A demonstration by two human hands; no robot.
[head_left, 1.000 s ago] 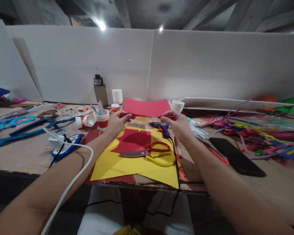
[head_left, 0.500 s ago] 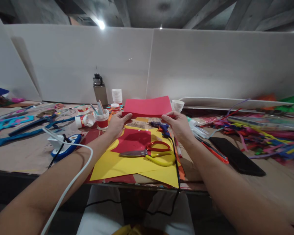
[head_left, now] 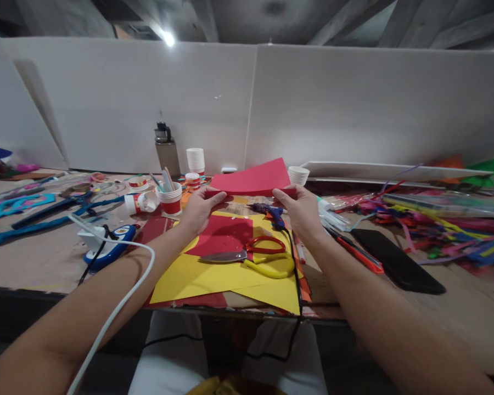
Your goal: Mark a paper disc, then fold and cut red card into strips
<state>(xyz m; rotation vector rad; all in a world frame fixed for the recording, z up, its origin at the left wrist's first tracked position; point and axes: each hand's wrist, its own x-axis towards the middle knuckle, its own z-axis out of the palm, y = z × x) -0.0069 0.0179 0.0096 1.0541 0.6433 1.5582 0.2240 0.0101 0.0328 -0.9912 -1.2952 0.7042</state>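
Note:
A sheet of red paper (head_left: 251, 176) is stretched between my two hands, raised above the table with a narrow fold along its near edge. My left hand (head_left: 200, 207) pinches the left end of that edge, thumb on top. At the other end my right hand (head_left: 298, 207) grips it the same way. Below lie scissors with red and yellow handles (head_left: 269, 258), resting on yellow paper (head_left: 214, 285) and a second red piece (head_left: 222, 236). A blue glue gun (head_left: 275, 215) sits just under my right hand.
Paper cups (head_left: 170, 200), some holding sticks, and a bottle (head_left: 167, 153) stand at the back left. A blue power strip (head_left: 115, 247) with a white cable is near my left forearm. On the right are a red cutter (head_left: 362, 255), a black phone (head_left: 397, 260) and colourful strips (head_left: 448, 230).
The red sheet has tipped slightly, its far right corner higher and its left side lower. The near-edge fold now shows more at the right end. Both hands keep their hold.

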